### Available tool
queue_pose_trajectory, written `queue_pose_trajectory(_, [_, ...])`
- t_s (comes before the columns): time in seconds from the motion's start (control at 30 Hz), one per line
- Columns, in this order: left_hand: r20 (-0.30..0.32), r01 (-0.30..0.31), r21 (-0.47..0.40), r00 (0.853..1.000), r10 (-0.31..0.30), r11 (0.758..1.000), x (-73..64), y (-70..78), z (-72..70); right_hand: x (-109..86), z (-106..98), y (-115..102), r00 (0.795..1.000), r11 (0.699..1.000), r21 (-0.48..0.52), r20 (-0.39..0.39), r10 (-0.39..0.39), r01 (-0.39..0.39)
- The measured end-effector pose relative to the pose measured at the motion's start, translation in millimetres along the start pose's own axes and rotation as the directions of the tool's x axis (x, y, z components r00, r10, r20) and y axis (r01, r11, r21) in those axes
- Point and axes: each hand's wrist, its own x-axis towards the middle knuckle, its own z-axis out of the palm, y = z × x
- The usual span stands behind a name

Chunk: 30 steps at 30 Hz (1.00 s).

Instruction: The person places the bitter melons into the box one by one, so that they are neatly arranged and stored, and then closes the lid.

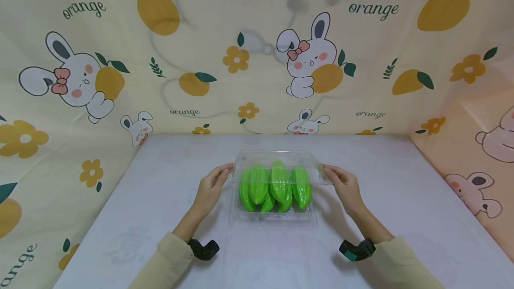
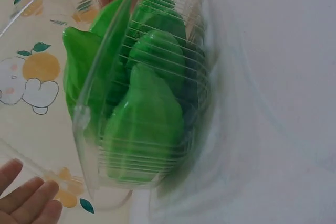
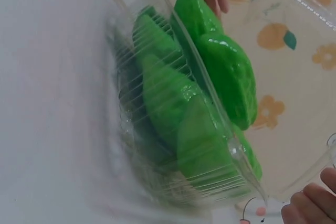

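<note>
A clear plastic clamshell box [image 1: 275, 216] stands on the table with its hinged lid [image 1: 246, 158] raised and tilted. Several glossy green ridged fruits, like star fruit [image 1: 279, 182], lie heaped inside; some rise above the rim in both wrist views. At the lid's left edge, my left hand [image 1: 210, 188] pinches the plastic between thumb and fingers. My right hand [image 1: 346, 188] does the same at the right edge. Fingers of the left hand [image 2: 29, 198] show at the lower left of its wrist view. The right hand's fingers [image 3: 312, 203] show at the lower right of its own; both thumbs are hidden there.
A white-covered table [image 1: 168, 164] surrounds the box. Behind and at both sides hangs a cream cloth [image 1: 257, 21] printed with rabbits and oranges. Each wrist wears a black strap-mounted device, left [image 1: 204, 249] and right [image 1: 357, 250].
</note>
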Motion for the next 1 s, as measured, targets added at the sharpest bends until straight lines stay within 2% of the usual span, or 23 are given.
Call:
queue_pose_trajectory(0.13, [0.03,0.007,-0.02,1.0,-0.006,1.0,-2.2,0.1,-1.5,-2.9,-1,-2,0.999,0.999,0.022,0.012,0.033,-0.033])
queue_pose_trajectory(0.37, [0.059,0.001,-0.016,0.998,0.0,1.0,-8.8,2.4,-5.6,-9.8,-5,-6,0.996,0.996,-0.028,0.031,0.081,-0.08])
queue_pose_trajectory(0.63, [0.076,-0.024,-0.02,0.997,0.025,1.0,-15.0,5.7,-7.4,-16.9,-9,-11,0.994,0.994,-0.048,0.048,0.102,-0.1])
queue_pose_trajectory(0.87, [0.064,-0.089,-0.048,0.994,0.092,0.995,-15.1,-3.3,-1.9,-17.5,-6,-8,0.994,0.994,-0.028,0.01,0.108,-0.108])
queue_pose_trajectory(1.0, [0.086,-0.085,-0.037,0.992,0.088,0.996,-14.4,-6.4,-0.3,-14.8,-5,-1,0.994,0.994,-0.009,0.008,0.108,-0.108])
